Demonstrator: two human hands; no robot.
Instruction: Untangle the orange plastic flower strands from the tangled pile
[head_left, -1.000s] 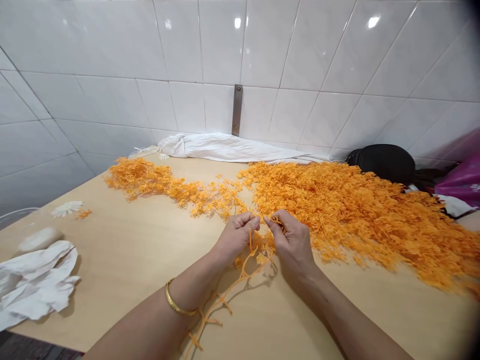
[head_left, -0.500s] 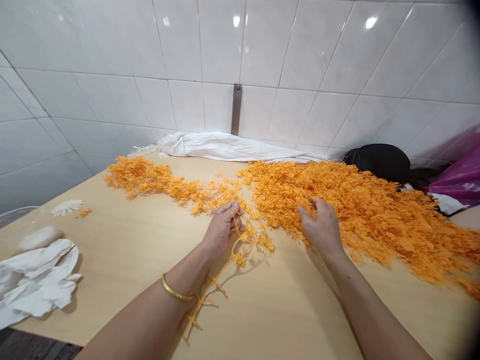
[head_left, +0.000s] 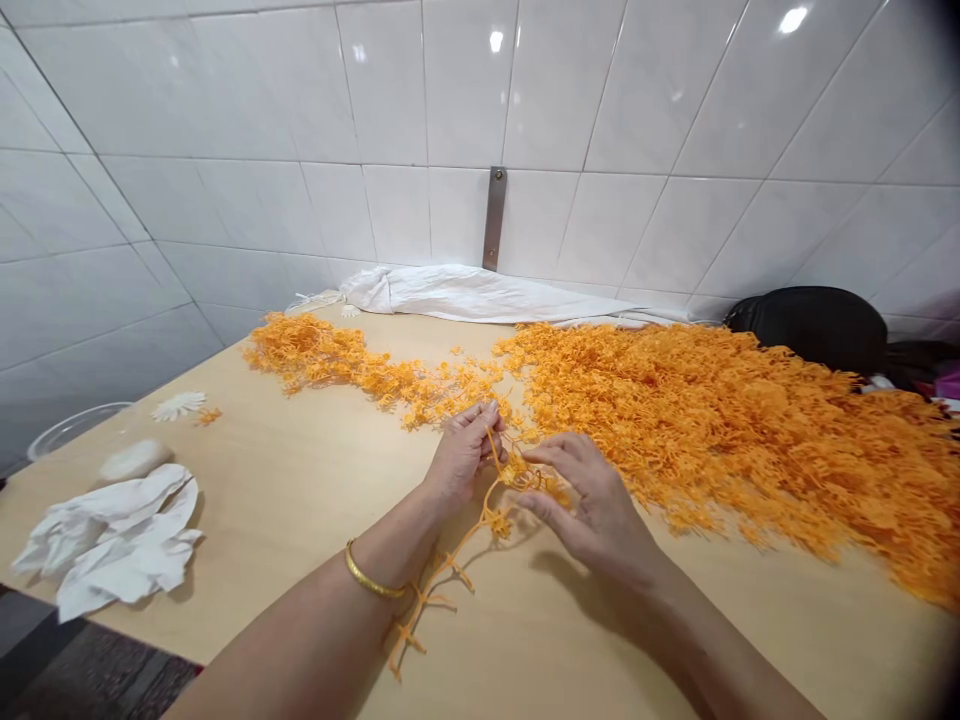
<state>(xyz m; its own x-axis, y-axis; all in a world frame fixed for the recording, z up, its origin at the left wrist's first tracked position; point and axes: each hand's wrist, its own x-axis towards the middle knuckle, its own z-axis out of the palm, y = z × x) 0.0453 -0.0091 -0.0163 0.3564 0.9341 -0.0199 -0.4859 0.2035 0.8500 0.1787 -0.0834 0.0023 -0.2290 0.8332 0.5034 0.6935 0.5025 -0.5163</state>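
Note:
My left hand, with a gold bangle at its wrist, pinches an orange plastic stem near the middle of the view. The stem runs down toward me, with small side prongs along its lower part and orange flower pieces around its upper part. My right hand is just right of these pieces, thumb and fingers apart; whether its fingertips touch them I cannot tell. Behind and to the right lies a big pile of orange pieces. A thinner strip of them stretches to the back left.
On the left of the table are a crumpled white cloth, a white rounded item and a white flower-shaped piece. White fabric lies along the tiled wall. A black case is at the back right.
My right hand has moved left, from the edge of the big pile to beside the held stem. My left hand keeps its pinch. The view has turned slightly to the left.

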